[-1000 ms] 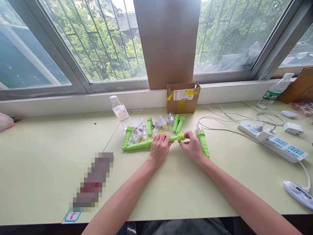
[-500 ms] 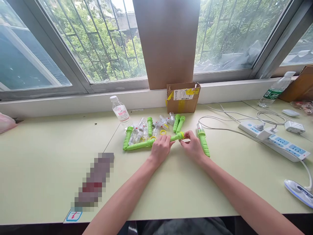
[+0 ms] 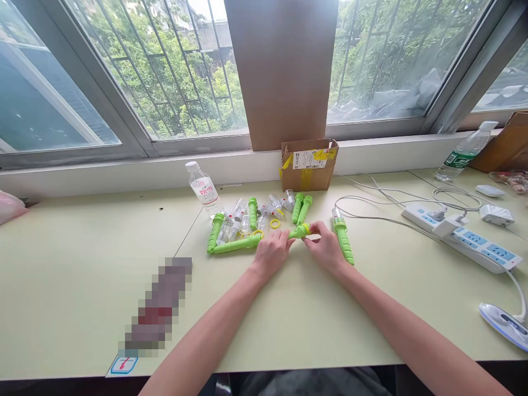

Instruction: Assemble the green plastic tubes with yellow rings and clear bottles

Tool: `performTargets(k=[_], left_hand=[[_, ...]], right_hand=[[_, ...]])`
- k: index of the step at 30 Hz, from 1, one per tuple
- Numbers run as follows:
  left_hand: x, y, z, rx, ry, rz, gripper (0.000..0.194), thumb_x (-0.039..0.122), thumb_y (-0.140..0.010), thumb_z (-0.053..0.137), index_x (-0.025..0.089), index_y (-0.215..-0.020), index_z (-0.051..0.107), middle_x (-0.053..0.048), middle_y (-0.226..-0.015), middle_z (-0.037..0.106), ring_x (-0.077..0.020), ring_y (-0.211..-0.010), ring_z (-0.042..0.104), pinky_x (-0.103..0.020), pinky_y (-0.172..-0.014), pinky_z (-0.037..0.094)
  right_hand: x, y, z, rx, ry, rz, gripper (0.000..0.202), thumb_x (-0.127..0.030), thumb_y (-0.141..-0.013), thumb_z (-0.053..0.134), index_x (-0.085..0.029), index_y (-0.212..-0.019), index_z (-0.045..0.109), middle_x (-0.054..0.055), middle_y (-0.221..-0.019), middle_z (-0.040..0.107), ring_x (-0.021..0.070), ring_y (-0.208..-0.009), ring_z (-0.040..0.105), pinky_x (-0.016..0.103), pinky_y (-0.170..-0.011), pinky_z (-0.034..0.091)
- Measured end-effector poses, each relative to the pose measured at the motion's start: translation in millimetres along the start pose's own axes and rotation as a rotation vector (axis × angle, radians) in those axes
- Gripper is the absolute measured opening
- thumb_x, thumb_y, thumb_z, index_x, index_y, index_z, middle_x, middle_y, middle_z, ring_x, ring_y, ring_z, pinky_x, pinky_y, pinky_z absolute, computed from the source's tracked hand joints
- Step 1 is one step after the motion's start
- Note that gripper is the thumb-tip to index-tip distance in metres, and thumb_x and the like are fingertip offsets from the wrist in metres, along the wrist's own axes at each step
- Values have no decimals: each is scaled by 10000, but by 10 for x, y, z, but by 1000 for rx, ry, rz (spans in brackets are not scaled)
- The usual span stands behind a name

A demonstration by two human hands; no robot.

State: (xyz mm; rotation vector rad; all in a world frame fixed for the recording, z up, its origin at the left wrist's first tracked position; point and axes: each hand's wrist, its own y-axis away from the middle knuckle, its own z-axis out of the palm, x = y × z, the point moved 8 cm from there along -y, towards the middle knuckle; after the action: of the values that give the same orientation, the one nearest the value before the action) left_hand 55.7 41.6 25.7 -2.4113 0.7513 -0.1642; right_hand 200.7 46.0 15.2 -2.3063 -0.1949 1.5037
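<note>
My left hand (image 3: 272, 248) is closed around a green ribbed flashlight handle (image 3: 295, 233), hiding its left part. At the handle's right end, my right hand (image 3: 325, 245) pinches near the yellow ring (image 3: 307, 226) with thumb and fingers. Just right of that hand lies another green flashlight (image 3: 344, 240) with a clear cap on its far end. Left of my left hand, a green handle (image 3: 236, 245) lies sideways, touching the foot of another green handle (image 3: 215, 233). Behind these are several clear plastic caps (image 3: 225, 230), a loose yellow ring (image 3: 275, 224) and more green handles (image 3: 253, 213).
A water bottle (image 3: 205, 190) stands behind the parts at left, and an open cardboard box (image 3: 307, 175) at the wall. On the right are a power strip (image 3: 462, 237), loose cables (image 3: 383, 197) and a second bottle (image 3: 464, 154). A blurred dark object (image 3: 160, 302) lies front left.
The held green handle has turned slightly between my hands, so an oval mark on its side now shows. Both hands stay in nearly the same place.
</note>
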Motion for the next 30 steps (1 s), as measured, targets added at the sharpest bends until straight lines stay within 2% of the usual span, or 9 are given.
performTargets(k=[8,11,14,17,21,25,30], left_hand=[[-20,-11,15,-61,64,-31,258,380,-947,395,184,-964,561,-44,-796,630,-168,-679,602,-263,-475,314],[-30,-17,-11,-53,81,-29,263,395,-943,402,189,-1011,552,-40,-817,628,-164,-700,604,-252,-472,317],[-36,-19,-41,-33,75,-18,311,439,-897,485,195,-1086,526,-48,-911,626,-160,-687,597,-246,-461,317],[-51,-16,-60,-7,47,-28,238,356,-865,559,200,-1044,532,-53,-980,611,-142,-664,585,-238,-443,297],[-22,-11,-126,94,12,4,71,254,-872,543,189,-900,548,-35,-886,608,-128,-668,579,-235,-477,313],[8,-10,-191,170,-12,38,76,258,-881,536,187,-864,559,-17,-782,593,-139,-692,578,-247,-590,377],[9,-8,-208,153,14,22,126,297,-898,513,188,-899,578,-32,-783,601,-154,-731,591,-256,-633,398]], right_hand=[[21,-5,-4,-6,-5,8,209,-328,-735,641,-215,-811,482,34,-840,620,202,-843,634,323,-619,592],[46,-3,-4,-2,-13,17,218,-350,-735,651,-213,-804,496,33,-834,625,198,-824,635,326,-622,589],[65,0,-6,4,-22,28,226,-364,-732,663,-211,-801,512,33,-832,633,195,-813,636,334,-645,588],[64,0,-15,12,-28,33,237,-377,-731,670,-210,-809,520,36,-847,642,196,-812,638,342,-656,589],[45,-2,-22,15,-37,36,257,-394,-729,675,-209,-798,511,37,-857,645,191,-789,642,340,-651,590],[35,-6,-24,15,-46,29,272,-413,-733,667,-206,-816,511,45,-871,647,194,-795,643,337,-637,591],[39,-16,-18,-4,-41,29,276,-378,-721,671,-207,-853,499,52,-888,641,204,-817,647,352,-647,597]])
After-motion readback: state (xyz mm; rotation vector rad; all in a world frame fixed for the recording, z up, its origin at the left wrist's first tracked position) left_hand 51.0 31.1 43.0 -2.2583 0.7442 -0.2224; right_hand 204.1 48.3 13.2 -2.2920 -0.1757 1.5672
